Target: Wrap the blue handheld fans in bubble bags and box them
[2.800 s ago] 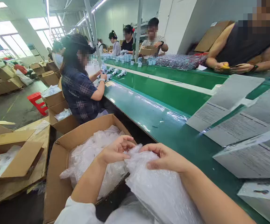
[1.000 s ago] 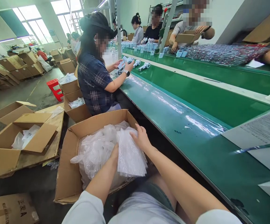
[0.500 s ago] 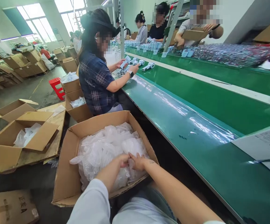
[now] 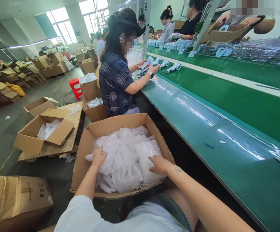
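A cardboard box (image 4: pixel 82 170) sits in front of me, heaped with clear bubble-wrap bags (image 4: pixel 125 158). At the left side of the heap, my left hand (image 4: pixel 98 157) lies on the bags with its fingers stretched out. My right hand (image 4: pixel 160 165) rests on the right part of the heap, fingers spread over a flat bubble-wrap bag (image 4: pixel 148 149). Neither hand is closed around a bag. Some of the fingertips are partly hidden against the plastic.
A green workbench (image 4: pixel 203 138) runs along my right beside a conveyor belt (image 4: pixel 239 93) with pale blue handheld parts (image 4: pixel 174 67). A co-worker (image 4: pixel 117 74) sits ahead, holding one such part. Open cartons (image 4: pixel 31 138) stand left; a taped carton (image 4: pixel 26 193) is lower left.
My hands, close together at the right of the heap before, have moved apart; the left went to the box's left side. The view has swung left.
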### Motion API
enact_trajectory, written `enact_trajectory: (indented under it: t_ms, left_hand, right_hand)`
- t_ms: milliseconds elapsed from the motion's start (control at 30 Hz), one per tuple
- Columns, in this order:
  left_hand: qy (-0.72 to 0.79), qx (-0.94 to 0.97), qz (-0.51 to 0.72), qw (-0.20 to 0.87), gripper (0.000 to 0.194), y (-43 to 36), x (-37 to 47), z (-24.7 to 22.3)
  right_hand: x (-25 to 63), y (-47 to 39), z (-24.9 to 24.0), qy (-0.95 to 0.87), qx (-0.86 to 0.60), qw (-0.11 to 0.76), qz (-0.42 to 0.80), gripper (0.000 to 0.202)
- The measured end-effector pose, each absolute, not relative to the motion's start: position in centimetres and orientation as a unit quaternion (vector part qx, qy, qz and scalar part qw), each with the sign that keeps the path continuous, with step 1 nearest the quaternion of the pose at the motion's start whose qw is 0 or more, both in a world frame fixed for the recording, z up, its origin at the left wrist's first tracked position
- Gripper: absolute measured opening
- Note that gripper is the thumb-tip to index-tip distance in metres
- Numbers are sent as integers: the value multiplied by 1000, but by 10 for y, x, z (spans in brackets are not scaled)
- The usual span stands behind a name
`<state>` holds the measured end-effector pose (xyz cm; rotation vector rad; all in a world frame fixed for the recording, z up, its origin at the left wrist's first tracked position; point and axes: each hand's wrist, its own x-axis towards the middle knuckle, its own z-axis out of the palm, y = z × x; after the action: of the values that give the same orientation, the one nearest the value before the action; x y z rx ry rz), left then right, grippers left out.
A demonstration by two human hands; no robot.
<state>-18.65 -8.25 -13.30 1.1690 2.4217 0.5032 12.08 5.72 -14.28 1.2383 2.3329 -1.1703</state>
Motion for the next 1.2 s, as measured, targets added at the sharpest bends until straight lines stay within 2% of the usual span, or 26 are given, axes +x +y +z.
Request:
enact_trajectory:
  t_ms: [100, 200, 233, 300, 367, 467, 567, 667, 700, 767, 867, 1000, 1100, 1200]
  left_hand:
    - [818, 425, 296, 248, 18, -74, -163, -106]
    - [672, 407, 484, 384, 34, -72, -124, -75]
    - [621, 399, 529, 420, 40, -73, -111, -67]
    - [580, 408, 546, 447, 47, -76, -91, -55]
    - [603, 452, 500, 427, 47, -80, -85, -49]
    - [670, 507, 418, 346, 37, -84, -97, -47]
    - [744, 494, 364, 265, 44, -81, -112, -43]
    - [713, 509, 365, 317, 65, -69, -105, -37]
    - [684, 525, 378, 338, 65, -64, -98, -35]
    - [642, 554, 410, 337, 49, -55, -78, -33]
    - [618, 615, 426, 242, 21, -50, -50, -33]
    - [570, 727, 363, 120, 13, -56, -32, -40]
    - [563, 741, 333, 149, 17, -59, -26, -43]
    - [593, 674, 350, 270, 25, -56, -28, -39]
  right_hand:
    - [108, 41, -115, 792, 395, 42, -464, 65]
    - [88, 22, -88, 675, 332, -105, -650, 86]
    - [82, 18, -80, 614, 305, -145, -713, 87]
    - [76, 14, -68, 503, 278, -199, -794, 68]
    - [80, 18, -60, 405, 299, -254, -826, 45]
    - [95, 30, -55, 315, 337, -329, -824, 37]
    - [106, 33, -54, 386, 320, -334, -798, 50]
    - [103, 21, -54, 492, 310, -330, -744, 60]
    - [101, 17, -53, 515, 311, -334, -725, 59]
    - [97, 12, -52, 525, 306, -345, -715, 53]
    - [102, 20, -52, 410, 307, -389, -766, 39]
    - [120, 46, -57, 227, 353, -502, -756, 22]
    - [133, 55, -60, 206, 360, -555, -721, 25]
    - [143, 56, -56, 207, 358, -608, -678, 37]
